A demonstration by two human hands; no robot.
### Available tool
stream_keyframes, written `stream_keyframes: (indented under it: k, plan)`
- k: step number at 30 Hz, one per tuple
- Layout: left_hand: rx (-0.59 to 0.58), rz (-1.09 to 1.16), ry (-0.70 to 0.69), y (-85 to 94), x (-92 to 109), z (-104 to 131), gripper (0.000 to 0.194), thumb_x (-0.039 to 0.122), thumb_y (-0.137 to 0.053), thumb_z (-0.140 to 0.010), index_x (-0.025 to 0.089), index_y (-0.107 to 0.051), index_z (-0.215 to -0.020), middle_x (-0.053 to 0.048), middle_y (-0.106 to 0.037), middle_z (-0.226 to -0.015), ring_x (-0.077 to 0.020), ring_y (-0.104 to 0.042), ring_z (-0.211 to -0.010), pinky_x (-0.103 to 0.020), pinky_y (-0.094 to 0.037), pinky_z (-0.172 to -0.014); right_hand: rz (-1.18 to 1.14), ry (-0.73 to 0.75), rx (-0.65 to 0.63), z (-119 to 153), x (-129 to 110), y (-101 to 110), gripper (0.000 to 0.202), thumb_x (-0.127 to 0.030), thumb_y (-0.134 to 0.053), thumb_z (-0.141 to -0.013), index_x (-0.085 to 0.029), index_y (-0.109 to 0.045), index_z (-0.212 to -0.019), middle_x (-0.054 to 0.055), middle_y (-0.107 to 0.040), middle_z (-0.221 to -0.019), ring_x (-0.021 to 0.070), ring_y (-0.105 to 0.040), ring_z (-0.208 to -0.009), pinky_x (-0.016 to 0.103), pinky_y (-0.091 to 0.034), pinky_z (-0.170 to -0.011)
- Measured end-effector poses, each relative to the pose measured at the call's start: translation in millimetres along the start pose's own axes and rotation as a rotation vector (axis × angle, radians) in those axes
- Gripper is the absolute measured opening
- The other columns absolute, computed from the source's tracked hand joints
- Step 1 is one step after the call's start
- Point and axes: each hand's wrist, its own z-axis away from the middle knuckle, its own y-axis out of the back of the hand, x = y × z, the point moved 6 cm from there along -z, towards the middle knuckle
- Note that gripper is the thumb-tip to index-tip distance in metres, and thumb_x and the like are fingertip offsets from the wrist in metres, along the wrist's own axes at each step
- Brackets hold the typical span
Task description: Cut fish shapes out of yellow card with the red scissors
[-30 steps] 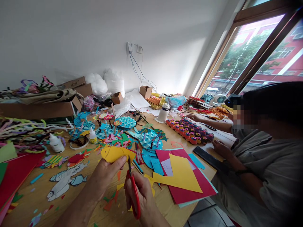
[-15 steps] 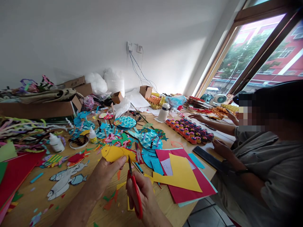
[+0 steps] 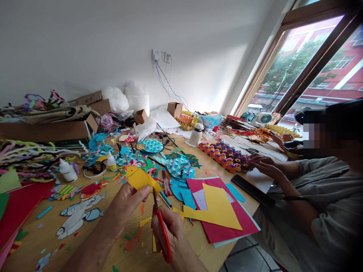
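Between the thumb and fingers of my left hand [image 3: 129,202] is a yellow paper fish [image 3: 138,178] with a drawn eye and pencilled outline. My right hand [image 3: 171,228] grips red-handled scissors [image 3: 165,241], whose dark blades point up at the fish's tail end; whether the blades are parted is hard to see. Yellow sheet paper [image 3: 219,207] lies to the right on a dark red sheet [image 3: 211,228]. White paper fish with black outlines [image 3: 75,219] rest on the table left of my forearm. Small coloured scraps [image 3: 132,241] lie under my hands.
Glue bottles [image 3: 68,172] stand at the left, near a pile of pipe cleaners [image 3: 22,156]. Blue decorated discs [image 3: 178,166] and a painted egg tray [image 3: 225,156] lie farther back. A co-worker [image 3: 320,189] sits at the right, hands by the tray. A black case [image 3: 252,190] lies between.
The yellow fish has turned, its head end higher and its tail tilted down toward the scissors. My right hand has barely moved. The co-worker's hands have come together at the egg tray.
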Motion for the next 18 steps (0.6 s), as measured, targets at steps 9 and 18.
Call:
stream_keyframes:
  k: [9,18]
  plan:
    - [0.010,0.003,-0.017,-1.3,-8,0,0.026,0.035,-0.057,-0.074,0.020,-0.050,-0.054,0.006,-0.047,-0.056,-0.0129,-0.045,-0.060,-0.024,-0.037,-0.061,-0.054,0.064,-0.037,0,-3,-2,0.049,-0.064,-0.042,-0.082,-0.019,-0.042,-0.061,-0.007,-0.038,-0.044,0.0060,-0.034,-0.034,0.015,-0.028,-0.033]
    - [0.010,0.063,-0.059,-8.7,-7,4,0.022,0.034,-0.055,-0.077,0.021,-0.050,-0.060,0.006,-0.046,-0.058,-0.0129,-0.044,-0.060,-0.024,-0.039,-0.060,-0.115,0.033,-0.006,-2,-5,-5,0.055,-0.074,-0.042,-0.074,-0.020,-0.040,-0.060,-0.008,-0.037,-0.042,0.0056,-0.033,-0.032,0.016,-0.026,-0.031]
